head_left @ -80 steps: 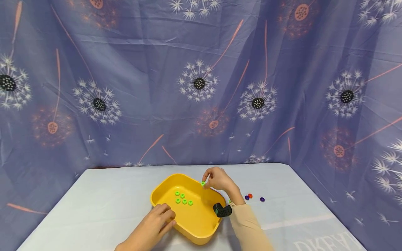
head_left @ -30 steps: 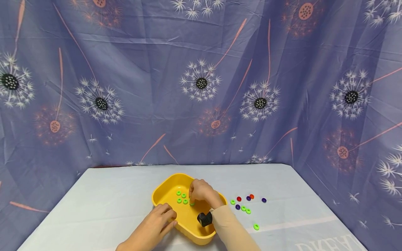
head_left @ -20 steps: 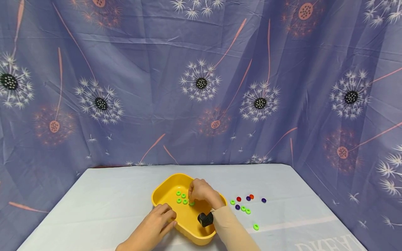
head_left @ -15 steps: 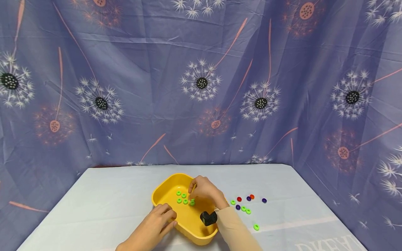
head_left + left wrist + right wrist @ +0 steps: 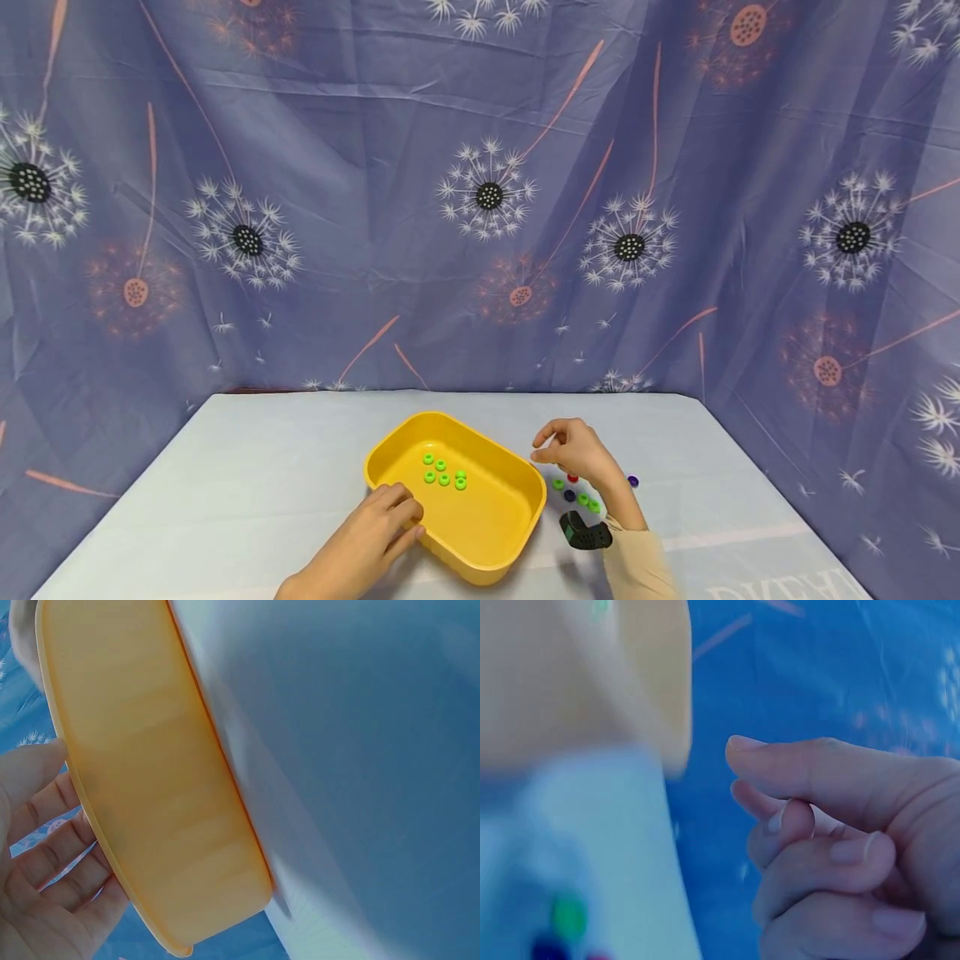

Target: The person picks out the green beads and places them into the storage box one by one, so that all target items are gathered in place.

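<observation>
My left hand (image 5: 375,529) holds the near left rim of a yellow plastic basin (image 5: 487,533), its fingers reaching over the edge. In the left wrist view, the thumb (image 5: 34,769) lies at the rim beside the basin's outer wall (image 5: 150,772). Several small green ring-shaped beads (image 5: 445,479) lie on the basin floor, toward its far left part. Just off the basin's right end hovers my right hand (image 5: 581,454), above the table. Its thumb and index finger stand apart with nothing between them; the right wrist view shows the other fingers (image 5: 832,892) loosely bent.
Right of the basin lie more green beads (image 5: 583,499), a dark purple one (image 5: 570,496) and a red one (image 5: 573,478), partly under the right hand. Another purple bead (image 5: 633,482) sits farther right. A patterned curtain (image 5: 360,208) hangs behind the white table (image 5: 285,467).
My right hand brought a green bead into the basin, let it go beside the others, then rose out and moved right over the table. The left hand stayed at the rim.
</observation>
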`<control>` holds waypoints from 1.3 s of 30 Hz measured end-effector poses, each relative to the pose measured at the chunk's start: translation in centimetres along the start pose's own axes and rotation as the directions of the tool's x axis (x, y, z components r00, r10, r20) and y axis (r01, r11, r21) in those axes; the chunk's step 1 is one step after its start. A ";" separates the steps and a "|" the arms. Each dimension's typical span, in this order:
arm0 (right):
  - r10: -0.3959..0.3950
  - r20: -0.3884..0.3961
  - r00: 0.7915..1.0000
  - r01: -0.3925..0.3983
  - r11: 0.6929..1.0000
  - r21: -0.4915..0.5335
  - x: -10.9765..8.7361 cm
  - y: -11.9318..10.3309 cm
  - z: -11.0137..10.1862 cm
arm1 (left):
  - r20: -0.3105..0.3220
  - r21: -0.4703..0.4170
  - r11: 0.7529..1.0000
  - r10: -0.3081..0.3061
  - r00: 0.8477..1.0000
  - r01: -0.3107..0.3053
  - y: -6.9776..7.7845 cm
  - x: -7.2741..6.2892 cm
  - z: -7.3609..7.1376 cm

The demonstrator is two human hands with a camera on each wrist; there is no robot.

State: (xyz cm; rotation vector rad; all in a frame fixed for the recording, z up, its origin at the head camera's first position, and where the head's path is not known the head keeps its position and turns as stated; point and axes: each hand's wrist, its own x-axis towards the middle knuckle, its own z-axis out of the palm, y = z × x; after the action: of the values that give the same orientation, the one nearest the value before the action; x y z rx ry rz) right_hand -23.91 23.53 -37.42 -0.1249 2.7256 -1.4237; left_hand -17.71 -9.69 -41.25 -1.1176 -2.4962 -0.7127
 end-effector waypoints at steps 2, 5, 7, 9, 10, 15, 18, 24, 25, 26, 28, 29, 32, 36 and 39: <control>0.032 -0.027 0.999 -0.032 0.999 0.005 -0.9 1.5 -1.0 | -0.001 -0.004 1.000 0.006 1.000 -0.006 0.0 0.0 0.0; 0.079 -0.054 0.995 -0.079 0.997 0.002 -2.1 3.7 -2.1 | 0.002 -0.017 1.000 0.009 1.000 -0.009 0.0 0.0 0.1; 0.107 -0.079 0.991 -0.108 0.994 -0.006 -2.8 4.8 -2.7 | -0.002 -0.018 1.000 0.010 1.000 -0.010 0.1 0.0 0.1; 0.137 -0.113 0.984 -0.141 0.990 -0.025 -3.4 5.7 -3.2 | -0.009 -0.016 1.000 0.013 1.000 -0.014 0.1 0.1 0.1; 0.150 -0.125 0.981 -0.156 0.987 -0.036 -3.7 6.0 -3.4 | -0.016 -0.010 1.000 0.016 1.000 -0.016 0.1 0.1 0.1; 0.195 -0.143 0.970 -0.207 0.975 -0.077 -4.6 7.2 -3.8 | -0.035 0.020 1.000 0.020 0.999 -0.019 0.1 0.1 0.2; 0.206 -0.152 0.967 -0.222 0.970 -0.096 -4.7 7.5 -3.9 | -0.044 0.032 0.999 0.019 0.999 -0.018 0.1 0.1 0.3; 0.223 -0.183 0.958 -0.248 0.960 -0.130 -4.8 8.1 -4.0 | -0.048 0.018 1.000 0.022 0.999 -0.021 0.1 0.0 0.3; 0.224 -0.182 0.958 -0.249 0.960 -0.128 -4.9 8.2 -4.0 | -0.046 0.016 1.000 0.019 0.999 -0.018 0.1 -0.1 0.3; 0.224 -0.182 0.958 -0.248 0.961 -0.123 -4.9 8.3 -4.0 | -0.044 0.015 1.000 0.017 0.999 -0.017 0.1 -0.1 0.3; 0.218 -0.179 0.959 -0.241 0.964 -0.113 -4.8 8.6 -4.1 | -0.051 0.021 1.000 0.021 0.998 -0.020 0.1 -0.1 0.3; 0.215 -0.176 0.961 -0.236 0.966 -0.107 -4.8 8.6 -4.1 | -0.056 0.024 0.999 0.024 0.998 -0.022 0.1 0.0 0.3; 0.214 -0.170 0.962 -0.231 0.969 -0.090 -4.6 8.8 -4.2 | -0.075 0.039 0.999 0.036 0.997 -0.033 0.0 0.1 0.3; 0.211 -0.153 0.965 -0.225 0.971 -0.081 -4.4 9.0 -4.2 | -0.088 0.048 0.998 0.044 0.995 -0.040 -0.1 0.1 0.3; 0.199 -0.129 0.971 -0.210 0.975 -0.077 -4.3 9.2 -4.2 | -0.094 0.052 0.998 0.047 0.994 -0.043 -0.1 0.0 0.4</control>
State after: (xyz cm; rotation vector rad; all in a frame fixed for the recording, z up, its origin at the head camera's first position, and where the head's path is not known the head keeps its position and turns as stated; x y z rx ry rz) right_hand -20.41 32.67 -42.48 0.2399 2.8001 -1.2920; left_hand -17.83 -9.50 -41.61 -1.0923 -2.3882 -0.6716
